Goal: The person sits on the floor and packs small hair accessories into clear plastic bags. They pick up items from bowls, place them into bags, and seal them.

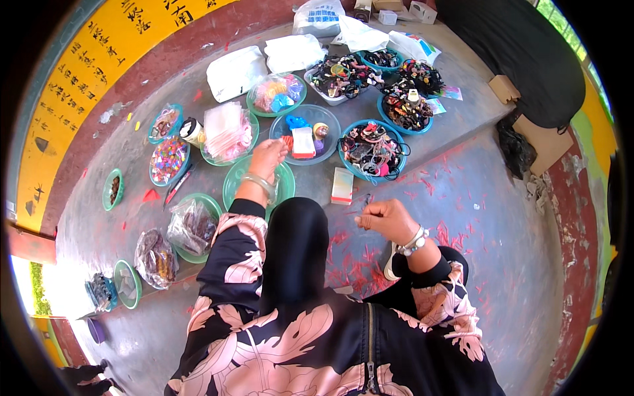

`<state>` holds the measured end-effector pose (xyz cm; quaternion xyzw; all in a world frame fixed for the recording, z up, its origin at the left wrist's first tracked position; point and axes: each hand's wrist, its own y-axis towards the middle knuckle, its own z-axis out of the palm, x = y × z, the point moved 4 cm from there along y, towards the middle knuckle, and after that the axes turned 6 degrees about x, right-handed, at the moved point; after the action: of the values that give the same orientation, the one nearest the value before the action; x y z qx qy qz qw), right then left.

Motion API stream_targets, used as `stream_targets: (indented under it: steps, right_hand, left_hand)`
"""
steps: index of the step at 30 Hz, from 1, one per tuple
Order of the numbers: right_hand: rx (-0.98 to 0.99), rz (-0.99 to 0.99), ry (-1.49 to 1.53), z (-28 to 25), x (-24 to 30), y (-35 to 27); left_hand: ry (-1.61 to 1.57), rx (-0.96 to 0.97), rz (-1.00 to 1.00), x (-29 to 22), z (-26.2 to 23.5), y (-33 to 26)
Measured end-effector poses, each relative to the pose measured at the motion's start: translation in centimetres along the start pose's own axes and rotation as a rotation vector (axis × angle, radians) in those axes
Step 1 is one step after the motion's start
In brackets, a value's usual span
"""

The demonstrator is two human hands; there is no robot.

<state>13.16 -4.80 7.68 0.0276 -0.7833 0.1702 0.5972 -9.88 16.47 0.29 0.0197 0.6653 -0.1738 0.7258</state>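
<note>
My left hand (269, 158) is closed, fingertips pointing down over the near rim of a clear blue basin (332, 142). A bit of red shows beside its fingers; what it grips, if anything, is hidden. In that basin are a white and red box (303, 142), a blue item (298, 123) and a round-topped purple item (319, 130). Below my left wrist stands a green bowl (231, 187). My right hand (389, 221) is pinched shut above the floor; anything between its fingertips is too small to name. Near it stands another small white and red box (342, 186).
Blue basins of hair ties (374, 150) stand ahead to the right, on a raised ledge. To the left are a bowl of colourful small pieces (170, 160), a stack of pink clear bags (228, 129) and bagged brown goods (191, 226). Red scraps (449, 234) litter the floor.
</note>
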Motion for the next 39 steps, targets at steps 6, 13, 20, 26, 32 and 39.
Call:
stream_targets:
  steps: [6,13,20,26,32,39]
  right_hand:
    - [0.088,-0.047,-0.060,0.9,0.3,1.3]
    - [0.127,-0.035,-0.016,1.3,1.6,1.3]
    - [0.164,-0.072,-0.068,0.8,1.5,1.3]
    - [0.140,0.012,-0.024,0.4,1.3,1.3]
    - [-0.014,-0.025,-0.016,-0.6,0.8,0.9]
    - [-0.276,-0.042,0.402,-0.5,1.3,1.1]
  left_hand:
    - [0.704,-0.107,-0.176,8.2,-2.1,10.9]
    - [0.979,-0.186,-0.331,10.6,0.1,14.0]
    - [0.945,-0.230,-0.472,10.7,1.1,15.8]
    - [0.435,-0.131,-0.548,13.9,0.1,17.3]
    - [-0.567,0.072,-0.336,6.4,3.1,9.8]
    - [-0.686,0.349,-0.045,-4.4,12.0,-7.5]
